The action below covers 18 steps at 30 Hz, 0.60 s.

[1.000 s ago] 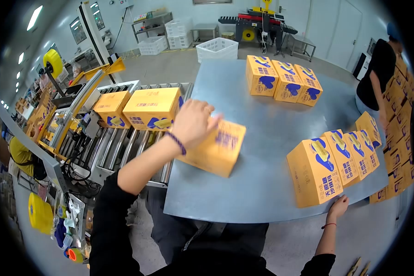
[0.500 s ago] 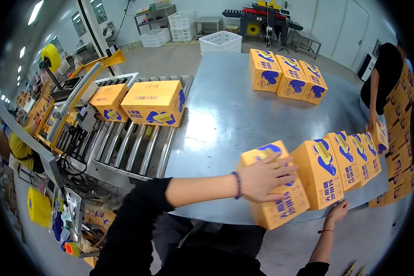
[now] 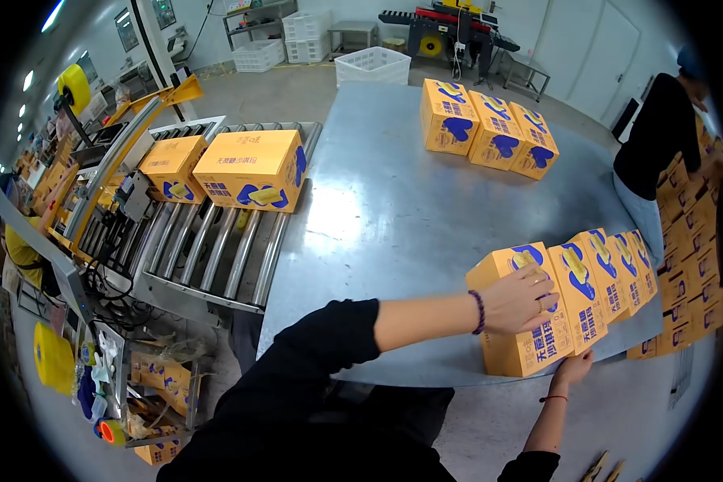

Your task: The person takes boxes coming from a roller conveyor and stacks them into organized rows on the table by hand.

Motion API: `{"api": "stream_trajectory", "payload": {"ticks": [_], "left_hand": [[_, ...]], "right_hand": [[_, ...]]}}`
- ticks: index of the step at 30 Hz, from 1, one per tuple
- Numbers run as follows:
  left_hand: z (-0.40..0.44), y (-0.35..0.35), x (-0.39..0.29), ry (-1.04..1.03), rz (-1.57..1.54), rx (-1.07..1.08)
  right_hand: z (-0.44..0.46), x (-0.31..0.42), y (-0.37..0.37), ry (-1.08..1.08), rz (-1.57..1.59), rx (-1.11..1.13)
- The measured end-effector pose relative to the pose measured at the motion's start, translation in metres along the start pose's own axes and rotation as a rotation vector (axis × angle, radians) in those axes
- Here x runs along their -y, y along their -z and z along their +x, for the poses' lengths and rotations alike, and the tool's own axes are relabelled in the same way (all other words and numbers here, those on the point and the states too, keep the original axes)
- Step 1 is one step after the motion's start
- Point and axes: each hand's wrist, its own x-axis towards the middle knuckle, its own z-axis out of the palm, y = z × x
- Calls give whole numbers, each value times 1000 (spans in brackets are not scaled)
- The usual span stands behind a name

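Note:
My left hand (image 3: 520, 302) lies with spread fingers on the upper face of a yellow carton (image 3: 512, 352) with blue lettering, at the near edge of the table. That carton stands against the end of a slanting row, touching the neighbouring carton (image 3: 590, 320). Several more cartons (image 3: 612, 291) continue the row to the right. Low at the table edge, my right hand (image 3: 572, 369) is closed with curled fingers beside the bottom of the neighbouring carton; whatever its fingertips grip is hidden.
Three cartons (image 3: 490, 128) stand at the back of the metal table (image 3: 361, 241). On the left, a roller conveyor (image 3: 225, 249) carries two larger cartons (image 3: 249, 169). A person (image 3: 659, 136) stands at the right beside stacked cartons (image 3: 683, 281). White crates (image 3: 373, 66) sit behind.
My left hand has pushed the carton rightward against the row. My right hand stays low at the table edge. The other person has taken a carton away from the row's far end.

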Motion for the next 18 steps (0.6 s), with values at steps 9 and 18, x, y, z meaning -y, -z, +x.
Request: {"api": "stream_trajectory", "payload": {"ticks": [9,18], "left_hand": [[-103,86,45,209,417,-273],[-199,242,193,1003,818,-556]], "right_hand": [[-7,10,0,11,71,25],[-6,11,-1,-12,-59,27]]}}
